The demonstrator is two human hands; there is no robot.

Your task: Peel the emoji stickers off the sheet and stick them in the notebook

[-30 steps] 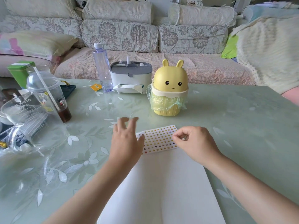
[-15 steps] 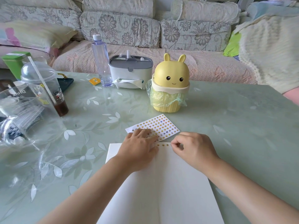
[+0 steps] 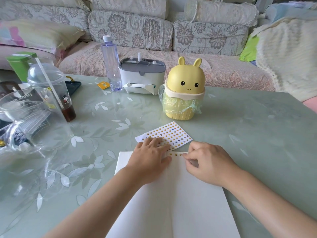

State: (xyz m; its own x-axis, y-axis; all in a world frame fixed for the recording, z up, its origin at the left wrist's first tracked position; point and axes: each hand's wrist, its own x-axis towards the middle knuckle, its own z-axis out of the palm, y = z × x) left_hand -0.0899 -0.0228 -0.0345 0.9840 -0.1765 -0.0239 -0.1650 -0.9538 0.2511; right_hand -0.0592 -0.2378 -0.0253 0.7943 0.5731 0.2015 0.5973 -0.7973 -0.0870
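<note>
- The left grip lies wide and flat, its fingers straight and holding nothing. The fingertips press on the near edge of the sticker sheet and the palm rests on the top of the notebook.
- The right grip is narrow: its fingers are curled, with thumb and forefinger tips drawn together and touching the page. I cannot tell whether a sticker sits between them, since anything there is hidden.
- A short row of yellow stickers sits on the page between the two grips, just beside the right grip's fingertips.
- The sticker sheet lies on the desk just beyond both grips, its far corner clear of the left grip and its rows of small faces showing.
- The notebook lies open and white under both grips, reaching back toward the person.
- Further beyond the grips stands a yellow rabbit-eared bin with a plastic liner.
- Behind the bin are a tissue box and a clear bottle.
- Well off to the left grip's side stands a domed plastic cup with a straw.
</note>
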